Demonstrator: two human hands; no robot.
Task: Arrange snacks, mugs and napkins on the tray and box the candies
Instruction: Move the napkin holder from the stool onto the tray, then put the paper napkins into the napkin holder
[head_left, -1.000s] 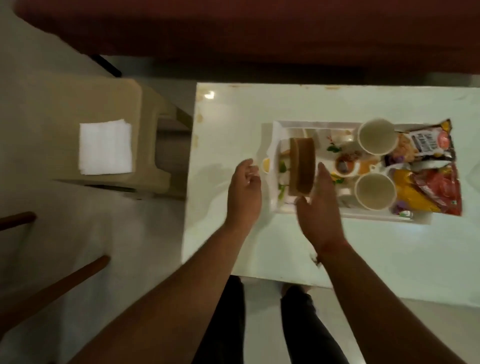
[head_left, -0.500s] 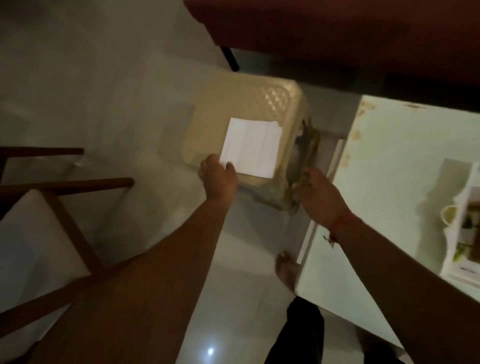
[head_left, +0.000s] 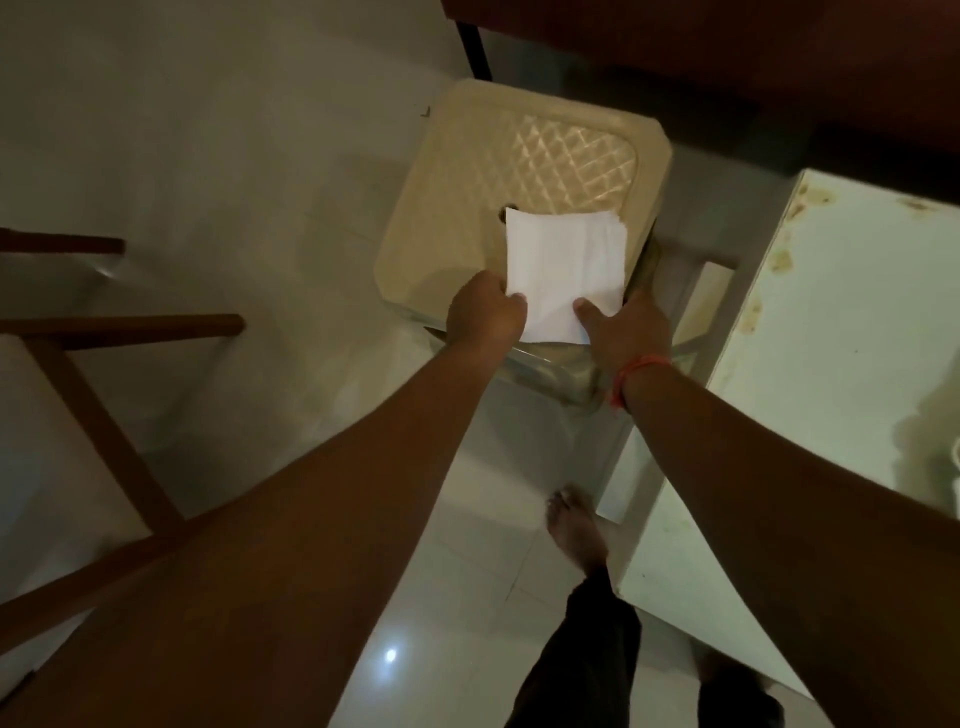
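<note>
White napkins (head_left: 563, 270) between both hands' fingertips

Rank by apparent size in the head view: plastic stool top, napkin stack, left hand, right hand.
1. plastic stool top
2. napkin stack
3. left hand and right hand: look alike, not ranked.

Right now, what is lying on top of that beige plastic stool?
A stack of white napkins lies on the stool, both hands gripping its near edge. Anything beneath the napkins is hidden.
</note>
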